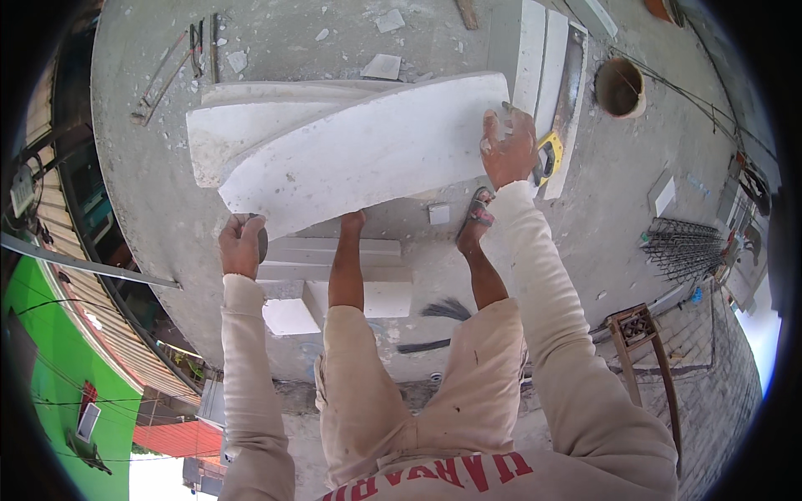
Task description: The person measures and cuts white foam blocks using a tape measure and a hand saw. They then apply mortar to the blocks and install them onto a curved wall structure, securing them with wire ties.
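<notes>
A large white panel (368, 146) with a curved far edge lies across other white slabs (259, 119) in front of me. My left hand (242, 244) is closed at its near left corner, fingers bent at the edge. A dark rounded object (263, 245) shows beside that thumb; I cannot tell whether it is held. At the panel's right end my right hand (510, 149) has its fingers curled against the edge. A small thin greenish thing (507, 107) shows by its fingertips, too small to name. A yellow-handled handsaw (548, 159) lies just right of this hand.
Long white pieces (535, 71) lie beyond the saw, near a bucket (620, 87). White blocks (355, 298) sit by my left leg. A hacksaw-like frame (163, 79) lies at the far left, wire mesh (681, 242) at the right. Broken white scraps (382, 67) litter the concrete floor.
</notes>
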The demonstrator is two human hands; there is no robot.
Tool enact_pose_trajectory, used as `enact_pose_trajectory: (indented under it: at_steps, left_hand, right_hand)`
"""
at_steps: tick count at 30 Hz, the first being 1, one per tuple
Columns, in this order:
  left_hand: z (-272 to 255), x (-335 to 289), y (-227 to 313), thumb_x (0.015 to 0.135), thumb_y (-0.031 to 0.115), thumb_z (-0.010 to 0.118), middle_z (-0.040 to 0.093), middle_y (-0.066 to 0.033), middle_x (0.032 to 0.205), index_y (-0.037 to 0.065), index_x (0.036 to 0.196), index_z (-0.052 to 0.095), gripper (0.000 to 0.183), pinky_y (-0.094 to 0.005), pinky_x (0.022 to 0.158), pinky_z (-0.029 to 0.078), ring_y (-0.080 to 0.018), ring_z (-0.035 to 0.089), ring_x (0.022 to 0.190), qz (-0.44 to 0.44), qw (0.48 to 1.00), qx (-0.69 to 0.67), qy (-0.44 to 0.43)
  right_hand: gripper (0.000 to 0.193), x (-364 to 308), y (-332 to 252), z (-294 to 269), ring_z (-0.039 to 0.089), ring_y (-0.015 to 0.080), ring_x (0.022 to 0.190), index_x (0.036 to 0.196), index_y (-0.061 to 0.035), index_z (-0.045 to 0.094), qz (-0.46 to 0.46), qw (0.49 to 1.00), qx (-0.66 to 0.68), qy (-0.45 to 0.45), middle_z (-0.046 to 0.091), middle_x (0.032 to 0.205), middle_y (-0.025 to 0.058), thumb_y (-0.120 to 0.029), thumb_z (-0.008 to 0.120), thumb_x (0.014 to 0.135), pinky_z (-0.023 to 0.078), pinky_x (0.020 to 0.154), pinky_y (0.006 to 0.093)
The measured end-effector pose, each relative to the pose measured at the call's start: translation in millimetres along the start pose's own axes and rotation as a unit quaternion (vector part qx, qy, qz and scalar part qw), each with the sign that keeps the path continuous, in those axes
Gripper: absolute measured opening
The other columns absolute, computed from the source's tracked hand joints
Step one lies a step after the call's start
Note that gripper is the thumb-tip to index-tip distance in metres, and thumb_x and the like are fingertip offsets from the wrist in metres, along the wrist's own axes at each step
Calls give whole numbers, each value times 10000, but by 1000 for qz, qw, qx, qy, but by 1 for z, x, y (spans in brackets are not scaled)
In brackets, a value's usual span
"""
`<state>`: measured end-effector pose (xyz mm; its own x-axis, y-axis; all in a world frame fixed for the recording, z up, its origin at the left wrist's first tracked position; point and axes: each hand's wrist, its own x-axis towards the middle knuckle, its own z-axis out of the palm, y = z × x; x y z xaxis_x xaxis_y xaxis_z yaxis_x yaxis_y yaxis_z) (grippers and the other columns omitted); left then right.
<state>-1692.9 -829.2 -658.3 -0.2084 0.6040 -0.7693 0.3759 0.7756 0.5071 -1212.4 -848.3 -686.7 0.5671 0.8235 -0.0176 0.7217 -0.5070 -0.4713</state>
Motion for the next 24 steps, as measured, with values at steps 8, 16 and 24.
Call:
enact_pose_trajectory:
  at_steps: [8, 16, 24]
  left_hand:
    - [135, -74, 132, 762, 397, 882, 582, -36, 762, 27, 933, 579, 507, -264, 601, 459, -110, 533, 683, 178, 922, 224, -260]
    - [133, -31, 154, 751, 552, 870, 582, -40, 693, 42, 816, 588, 586, -268, 528, 452, -115, 529, 596, 121, 921, 306, -211]
    - [-33, 87, 102, 857, 429, 814, 632, -44, 678, 43, 799, 654, 422, -266, 464, 392, -90, 522, 528, 48, 943, 317, -92]
  right_hand:
    - [346, -87, -108, -21, 595, 161, 674, 877, 28, 711, 236, 725, 446, -468, 669, 777, 86, -308, 716, 963, 499, 588, 307]
    - [220, -1, -56, -60, 588, 130, 753, 870, -11, 702, 202, 774, 409, -439, 619, 795, 35, -220, 745, 924, 497, 634, 281]
    - [336, 135, 64, -37, 577, 132, 685, 981, -13, 745, 152, 906, 263, -293, 628, 765, 25, -345, 765, 933, 493, 613, 291]
